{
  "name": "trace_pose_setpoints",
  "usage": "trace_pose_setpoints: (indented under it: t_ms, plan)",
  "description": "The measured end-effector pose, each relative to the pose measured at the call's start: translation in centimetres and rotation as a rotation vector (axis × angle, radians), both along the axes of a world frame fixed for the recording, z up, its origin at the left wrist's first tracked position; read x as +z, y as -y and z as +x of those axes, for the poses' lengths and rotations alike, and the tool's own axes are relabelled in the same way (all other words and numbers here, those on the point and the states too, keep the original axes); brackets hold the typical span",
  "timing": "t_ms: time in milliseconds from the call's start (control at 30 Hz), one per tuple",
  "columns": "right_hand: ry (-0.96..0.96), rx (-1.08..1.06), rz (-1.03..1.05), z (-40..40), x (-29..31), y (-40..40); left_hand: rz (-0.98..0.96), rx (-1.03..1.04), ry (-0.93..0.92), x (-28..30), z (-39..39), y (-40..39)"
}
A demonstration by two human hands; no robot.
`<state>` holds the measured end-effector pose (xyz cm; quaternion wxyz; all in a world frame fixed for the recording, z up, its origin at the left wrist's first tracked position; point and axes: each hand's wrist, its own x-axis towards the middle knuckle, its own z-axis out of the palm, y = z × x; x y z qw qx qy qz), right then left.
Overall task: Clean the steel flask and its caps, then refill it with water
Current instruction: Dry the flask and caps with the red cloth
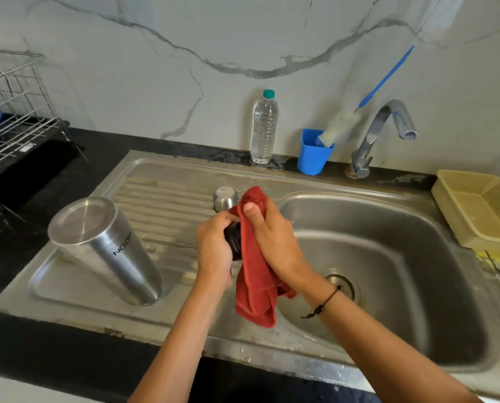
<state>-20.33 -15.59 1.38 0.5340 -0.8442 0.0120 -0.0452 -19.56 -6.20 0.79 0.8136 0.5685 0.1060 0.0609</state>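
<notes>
Two hands meet above the edge of a steel sink [417, 274]. The left hand [215, 248] grips a black cap [233, 241]; the right hand [275, 242] clutches a red cloth [256, 286] pressed against it. The steel flask [103, 248] stands upside down on the draining board, left of the hands. A small steel cap [225, 198] sits just behind them.

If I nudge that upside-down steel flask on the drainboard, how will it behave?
The tall brushed-steel flask stands inverted, mouth down, on the ribbed steel drainboard, so it probably rocks on the ridges. Tall and narrow, it likely tips rather than slides when pushed high. If it falls, its round body would probably roll. Its smooth metal may be slippery if wet.
</notes>
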Motion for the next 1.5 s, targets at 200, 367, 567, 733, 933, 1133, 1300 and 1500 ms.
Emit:
trace_pose_setpoints:
  t_ms: [200,367,567,733,933,1133,1300,1500]
  plan:
    - [0.043,-0.096,0.073,0.0,1.8,0.8,0.247,0.104,0.136,0.6,0.7,-0.7]
    - [0.258,0.055,-0.338,-1.7,2.0,-0.8,0.283,0.125,0.132,0.6,0.1,-0.6]
    - [0.087,-0.033,-0.112,-0.9,0.6,-0.8,0.361,0.044,0.21,0.0,-0.2,-1.2]
    - [0.032,-0.014,-0.201,0.2,-0.7,-0.7,-0.029,-0.038,0.034,-0.2,-0.5,-1.8]
    - [0.111,0.006,-0.148,-1.2,0.6,-0.2,-0.347,-0.051,-0.131,-0.5,-0.4,-3.3]
    - [0.388,0.139,-0.589,-3.4,0.5,-3.0,-0.604,-0.152,-0.301,0.1,-1.1,-2.3]
    - [0.343,0.119,-0.618,-2.4,0.3,-2.5,-0.596,-0.122,-0.339,-0.2,-1.4,-2.3]
    - [0.218,0.074,-0.631,-1.2,0.5,-1.1,-0.523,-0.1,-0.389,-0.7,-1.6,-3.7]
